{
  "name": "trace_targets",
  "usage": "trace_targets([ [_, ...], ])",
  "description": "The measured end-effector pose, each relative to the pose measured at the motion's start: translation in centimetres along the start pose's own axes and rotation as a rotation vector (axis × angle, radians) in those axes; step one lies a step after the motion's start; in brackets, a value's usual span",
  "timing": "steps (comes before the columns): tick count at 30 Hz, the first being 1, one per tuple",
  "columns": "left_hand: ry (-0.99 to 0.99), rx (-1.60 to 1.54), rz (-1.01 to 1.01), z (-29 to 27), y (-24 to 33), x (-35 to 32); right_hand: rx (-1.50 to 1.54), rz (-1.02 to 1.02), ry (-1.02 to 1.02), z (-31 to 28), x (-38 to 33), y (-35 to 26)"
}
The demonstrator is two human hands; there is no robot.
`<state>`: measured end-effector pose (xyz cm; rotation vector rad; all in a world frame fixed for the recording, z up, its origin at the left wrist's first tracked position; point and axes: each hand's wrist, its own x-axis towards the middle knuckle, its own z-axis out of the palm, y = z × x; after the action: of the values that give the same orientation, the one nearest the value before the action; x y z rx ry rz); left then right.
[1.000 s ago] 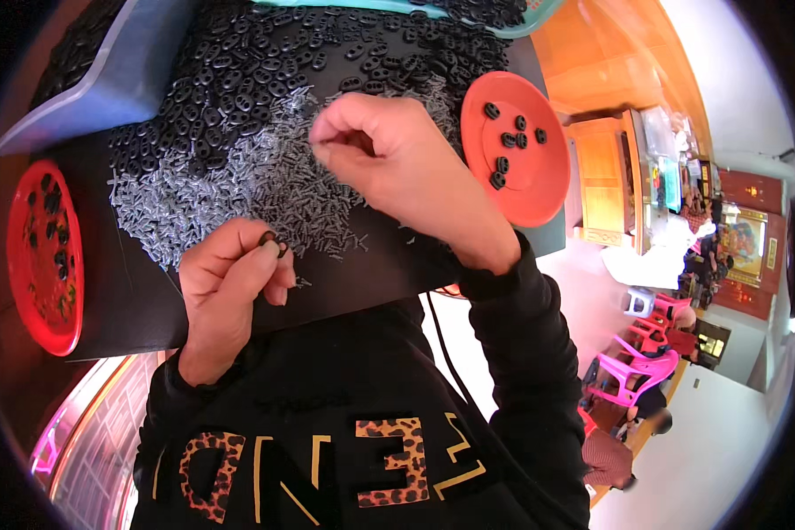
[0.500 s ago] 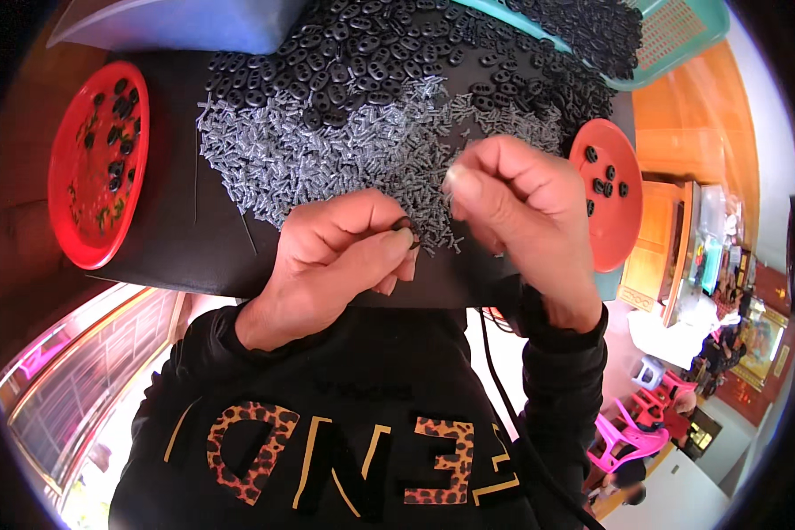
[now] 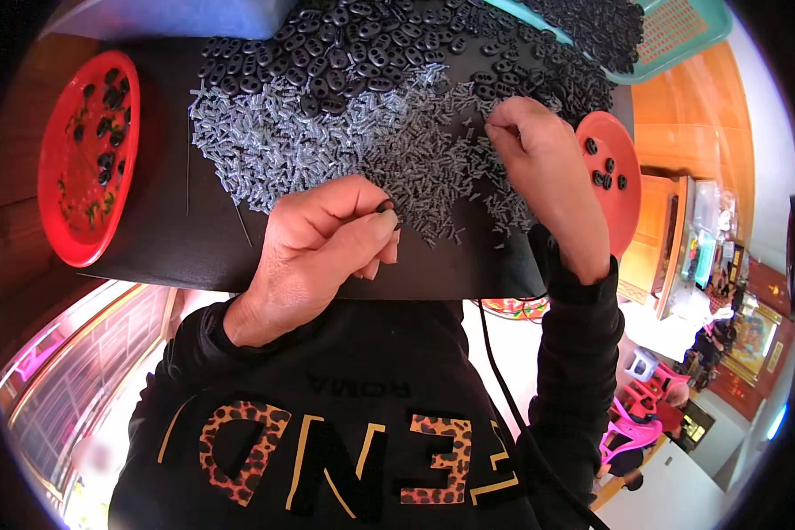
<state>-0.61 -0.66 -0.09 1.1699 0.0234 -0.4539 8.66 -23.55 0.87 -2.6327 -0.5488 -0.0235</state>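
Note:
A small black oval piece is pinched between thumb and forefinger of my left hand; most of it is covered by the fingers. My right hand is at the right side of the heap, its thumb and fingers drawn together. What the right fingertips hold, if anything, cannot be made out. Between and beyond my hands spreads a heap of tiny grey screw-like pins. Behind it lie many loose black oval pieces with two holes. Small dark parts are piled right of my right fingers.
On the dark table, a red plate with black pieces stands at the left. An orange-red plate with several black pieces is behind my right wrist. A bluish bin and a green basket border the far side.
My right hand has moved away from my left hand, farther out to the right side of the heap. My left hand keeps its pinch on the black piece, shifted slightly left and outward.

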Motion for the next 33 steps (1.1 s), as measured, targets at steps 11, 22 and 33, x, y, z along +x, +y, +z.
trace_targets([
  [11,0.005,0.013,-0.008,-0.3,0.0,0.0,-0.085,0.037,-0.121,0.5,1.0,-0.3],
  [22,0.009,0.008,-0.004,-0.5,0.0,0.1,-0.056,0.112,-0.223,0.1,1.7,-0.1],
  [33,0.022,-0.003,0.017,-0.7,-0.1,0.2,0.03,0.08,-0.179,-0.3,1.7,1.1],
])
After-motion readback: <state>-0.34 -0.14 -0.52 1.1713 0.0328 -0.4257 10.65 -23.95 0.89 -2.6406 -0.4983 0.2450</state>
